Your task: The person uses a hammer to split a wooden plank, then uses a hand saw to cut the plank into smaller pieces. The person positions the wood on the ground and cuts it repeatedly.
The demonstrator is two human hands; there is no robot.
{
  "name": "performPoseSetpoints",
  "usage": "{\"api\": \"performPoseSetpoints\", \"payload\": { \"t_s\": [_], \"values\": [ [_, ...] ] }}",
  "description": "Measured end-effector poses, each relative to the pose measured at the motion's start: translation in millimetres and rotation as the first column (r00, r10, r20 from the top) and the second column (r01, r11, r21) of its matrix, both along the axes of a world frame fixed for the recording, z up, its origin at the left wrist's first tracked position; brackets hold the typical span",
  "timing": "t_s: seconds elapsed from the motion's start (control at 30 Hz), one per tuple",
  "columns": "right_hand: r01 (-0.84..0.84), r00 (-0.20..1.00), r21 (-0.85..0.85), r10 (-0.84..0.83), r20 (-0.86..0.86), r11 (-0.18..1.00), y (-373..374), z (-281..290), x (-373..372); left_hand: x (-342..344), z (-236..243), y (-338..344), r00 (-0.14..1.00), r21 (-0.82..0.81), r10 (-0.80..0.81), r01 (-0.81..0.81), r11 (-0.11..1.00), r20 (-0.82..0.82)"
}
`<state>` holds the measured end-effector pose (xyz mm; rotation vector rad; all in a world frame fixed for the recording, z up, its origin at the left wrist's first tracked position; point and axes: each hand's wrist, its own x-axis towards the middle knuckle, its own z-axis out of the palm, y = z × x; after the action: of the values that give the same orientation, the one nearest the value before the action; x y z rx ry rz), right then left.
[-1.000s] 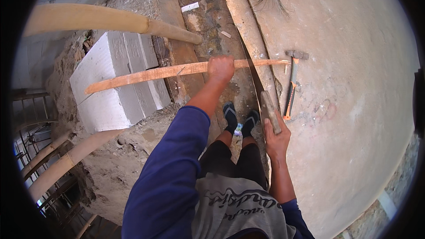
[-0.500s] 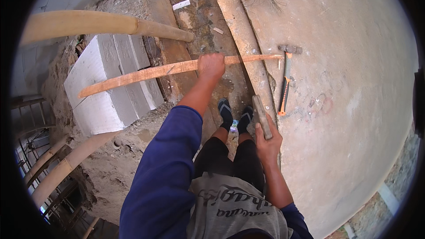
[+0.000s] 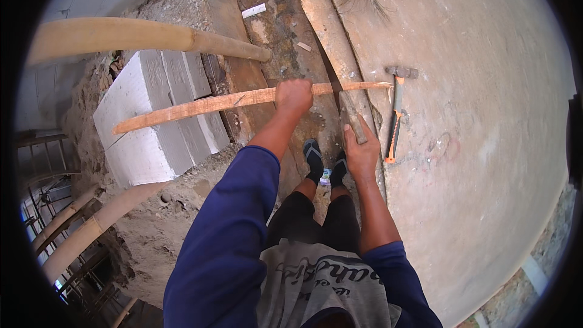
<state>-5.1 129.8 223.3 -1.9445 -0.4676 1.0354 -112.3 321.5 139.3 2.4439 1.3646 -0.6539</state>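
Observation:
My left hand (image 3: 294, 95) is closed around a long, narrow wooden strip (image 3: 206, 106), which lies crosswise in front of me. A nail-like sliver stands out of it left of my fist, and its right end looks splintered. In my right hand (image 3: 363, 157) is a short, flat, greyish-brown bar (image 3: 352, 118); its material is unclear. The bar's upper end meets or overlaps the strip; whether they touch I cannot tell. Close to the strip's right end lies a hammer (image 3: 396, 115) with an orange and black handle, head pointing away from me.
White blocks (image 3: 136, 127) are stacked under the strip's left end. A bamboo pole (image 3: 152, 35) crosses at the upper left, and another (image 3: 100, 225) runs below the blocks. To the right spreads a concrete slab (image 3: 486, 146) with a raised edge. My feet stand in a narrow gap.
My right hand has moved up and slightly left, bringing the bar from below the strip to it. My left hand still grips the strip; the view has shifted slightly.

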Motion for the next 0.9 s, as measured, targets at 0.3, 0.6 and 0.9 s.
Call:
{"api": "performPoseSetpoints", "payload": {
  "t_s": [0.3,0.6,0.9],
  "values": [
    [-0.022,0.999,0.049,0.021,0.027,0.999,-1,-11,-3,-3,1,-5,0.999,0.013,-0.025,0.024,1.0,0.03],
    [0.002,0.998,0.009,-0.002,0.068,1.0,-52,16,-19,-8,2,-10,1.0,0.054,-0.02,0.02,0.998,0.011],
    [-0.026,1.0,0.057,0.025,0.013,0.998,-118,56,-25,-24,-6,-23,0.996,0.108,-0.055,0.047,0.993,0.071]
  ]
}}
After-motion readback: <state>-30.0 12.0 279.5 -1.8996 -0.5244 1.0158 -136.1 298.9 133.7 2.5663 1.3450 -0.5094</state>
